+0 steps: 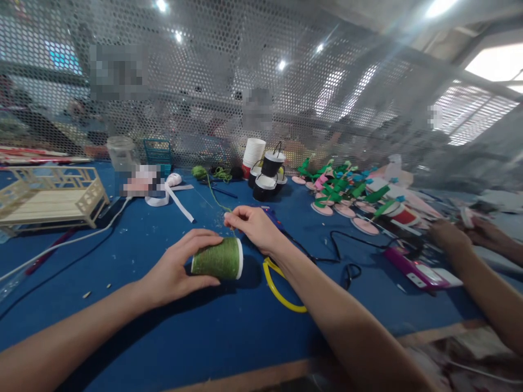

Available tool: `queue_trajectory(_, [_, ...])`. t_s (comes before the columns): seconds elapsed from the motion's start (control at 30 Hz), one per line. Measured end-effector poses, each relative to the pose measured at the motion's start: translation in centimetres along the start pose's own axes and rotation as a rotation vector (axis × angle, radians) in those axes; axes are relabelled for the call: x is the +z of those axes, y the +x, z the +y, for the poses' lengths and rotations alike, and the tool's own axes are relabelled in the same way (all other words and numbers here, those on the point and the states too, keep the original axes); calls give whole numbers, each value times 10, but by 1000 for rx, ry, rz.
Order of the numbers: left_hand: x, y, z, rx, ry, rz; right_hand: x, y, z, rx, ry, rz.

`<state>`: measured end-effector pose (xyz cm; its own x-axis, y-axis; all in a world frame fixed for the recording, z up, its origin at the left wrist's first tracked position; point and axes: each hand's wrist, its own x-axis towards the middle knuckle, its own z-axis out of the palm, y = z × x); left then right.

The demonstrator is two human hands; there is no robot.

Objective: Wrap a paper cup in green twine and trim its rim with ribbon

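Observation:
My left hand (175, 267) is wrapped around a paper cup (218, 258) wound with green yarn, which lies on its side with its white rim facing right. Just above that rim, my right hand (251, 223) pinches the green yarn (218, 200) between thumb and fingers. From there the strand runs up and back to a small green yarn ball (199, 172). Under my right forearm lies a yellow loop (278, 288), partly covered by the arm.
A small wooden bench model (53, 198) stands left. Behind are white ribbon (180, 204), stacked paper cups (255, 152) and black handled cups (265, 185). Green figures on pink discs (343, 190) and a purple power strip (417, 269) lie right, near another person's hands (451, 239).

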<state>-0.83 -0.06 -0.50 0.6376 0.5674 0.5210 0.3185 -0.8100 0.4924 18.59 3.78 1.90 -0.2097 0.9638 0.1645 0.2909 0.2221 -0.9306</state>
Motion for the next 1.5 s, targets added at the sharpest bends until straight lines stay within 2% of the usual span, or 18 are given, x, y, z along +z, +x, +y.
queue_trajectory(0.43, [1, 0, 0, 50, 25, 120, 1, -4, -3, 62, -15, -21])
queue_trajectory(0.63, [1, -2, -1, 59, 72, 97, 6, -2, 7, 79, -34, -54])
queue_trajectory(0.73, [0, -2, -1, 77, 102, 120, 1, 0, 5, 45, -152, -44])
queue_trajectory(0.87, [-1, -2, -2, 53, 155, 133, -14, -6, -14, 32, -374, 95])
queue_trajectory(0.9, [-1, -2, -3, 38, 161, 128, -17, -10, -20, 48, -338, 57])
queue_trajectory(1.0, [-1, -3, -4, 6, 161, 129, -18, -22, -31, 104, -98, -196])
queue_trajectory(1.03, [-1, -4, -4, 4, 160, 130, -16, -25, -31, 122, -30, -238])
queue_trajectory(1.2, [2, -5, -3, -19, 77, 159, -2, -34, -17, 140, 236, -129])
queue_trajectory(1.27, [3, -4, -2, -74, -13, 194, 1, -37, -14, 115, 228, -115])
queue_trajectory(1.33, [4, -2, -2, -201, -124, 219, 3, -40, -13, 58, 140, -115])
queue_trajectory(1.43, [3, 2, -2, -423, -296, 172, 4, -45, -14, -48, 15, -131])
queue_trajectory(1.5, [3, 4, -1, -480, -352, 139, 5, -46, -13, -79, -26, -158])
